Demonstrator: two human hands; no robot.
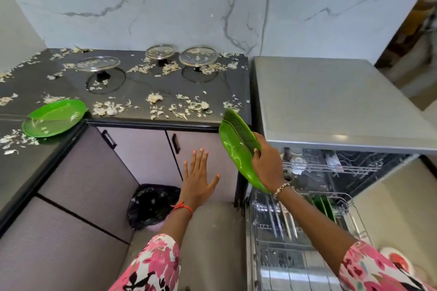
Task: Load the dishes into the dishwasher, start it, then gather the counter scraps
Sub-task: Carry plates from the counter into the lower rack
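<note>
While the right hand (267,163) grips a tilted green leaf plate (236,146) at the open dishwasher (331,101) — its lower rack (269,243) holding green plates (324,205) — the left hand (198,182) hovers spread and empty over the scrap-flecked bin (151,205).

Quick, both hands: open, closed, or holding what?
Left hand: open, fingers spread, holding nothing.
Right hand: grips the green plate, tilted on edge.
</note>
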